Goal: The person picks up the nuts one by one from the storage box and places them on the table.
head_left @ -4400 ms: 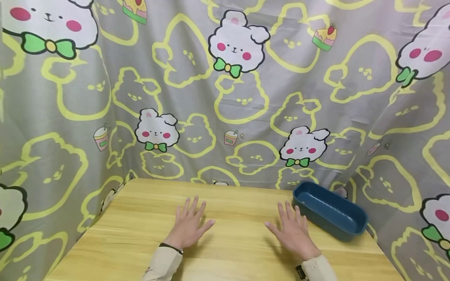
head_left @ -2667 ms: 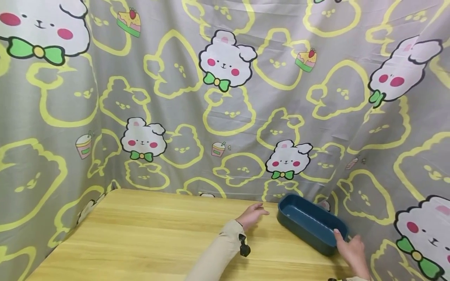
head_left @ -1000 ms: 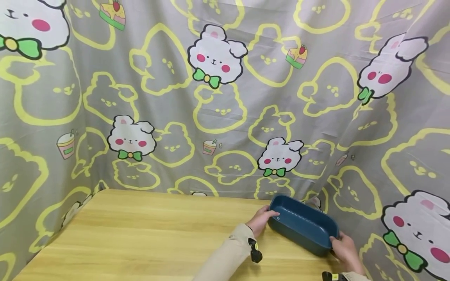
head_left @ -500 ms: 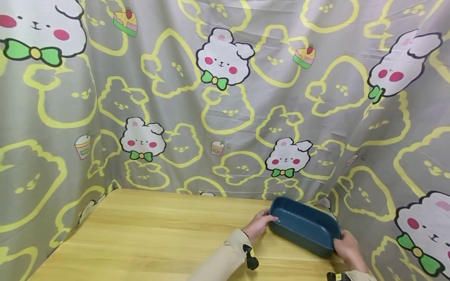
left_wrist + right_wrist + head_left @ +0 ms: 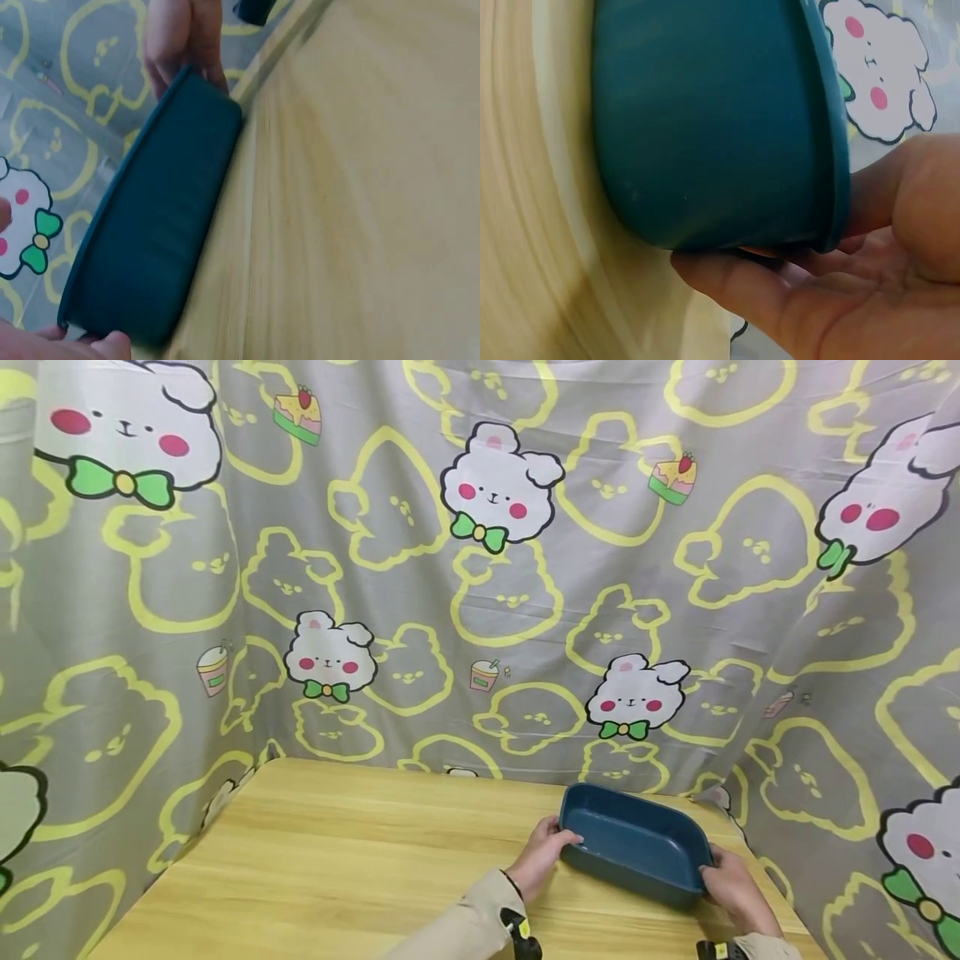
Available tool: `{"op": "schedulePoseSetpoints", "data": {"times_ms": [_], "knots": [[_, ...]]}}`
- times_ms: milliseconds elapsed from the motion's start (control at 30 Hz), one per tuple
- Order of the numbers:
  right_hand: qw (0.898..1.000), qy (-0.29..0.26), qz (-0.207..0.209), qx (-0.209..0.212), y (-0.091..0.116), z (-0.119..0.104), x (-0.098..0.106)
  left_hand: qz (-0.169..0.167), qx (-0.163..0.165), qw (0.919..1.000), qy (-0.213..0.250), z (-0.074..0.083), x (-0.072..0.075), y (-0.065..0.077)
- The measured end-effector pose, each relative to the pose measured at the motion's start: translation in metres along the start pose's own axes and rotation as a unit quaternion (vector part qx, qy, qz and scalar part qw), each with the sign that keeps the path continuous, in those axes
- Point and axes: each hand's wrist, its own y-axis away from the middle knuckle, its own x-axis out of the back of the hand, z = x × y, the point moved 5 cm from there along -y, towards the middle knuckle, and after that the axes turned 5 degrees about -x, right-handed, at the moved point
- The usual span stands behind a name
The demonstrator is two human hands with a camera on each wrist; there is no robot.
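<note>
A dark blue rectangular tub [image 5: 630,839] with rounded corners stands near the back right of the wooden table, and nothing shows inside it. My left hand [image 5: 538,858] grips its left end, thumb over the rim. At the opposite end my right hand [image 5: 735,887] holds the rim, its thumb on the inner side. Seen from the left wrist, the tub's long outer wall [image 5: 161,210] runs between both hands. In the right wrist view the fingers [image 5: 727,281] curl under the end of the tub [image 5: 712,127].
The light wooden table [image 5: 337,860] extends to the left of the tub. A grey curtain [image 5: 420,568] printed with white bears and yellow outlines hangs behind the table and on both sides. A black strap with a device [image 5: 521,935] sits on the left wrist.
Both hands moved from above the table to the tub's two ends and took hold of it. The tub has since shifted left and toward me, turning slightly.
</note>
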Motion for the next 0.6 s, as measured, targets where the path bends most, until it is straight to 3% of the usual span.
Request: {"op": "schedulePoseSetpoints", "data": {"times_ms": [300,433,600], "knots": [[0.999,0.005,-0.029,-0.017,0.005,-0.001,-0.004,0.017,0.020,0.9995,-0.015,0.002,0.019,0.018],[0.999,0.017,-0.023,-0.036,0.003,0.003,0.000,0.050,0.008,0.9986,-0.016,0.006,0.025,0.011],[0.999,0.026,-0.010,-0.029,0.000,0.003,-0.003,0.088,-0.002,0.9944,-0.057,0.011,0.028,-0.008]]}}
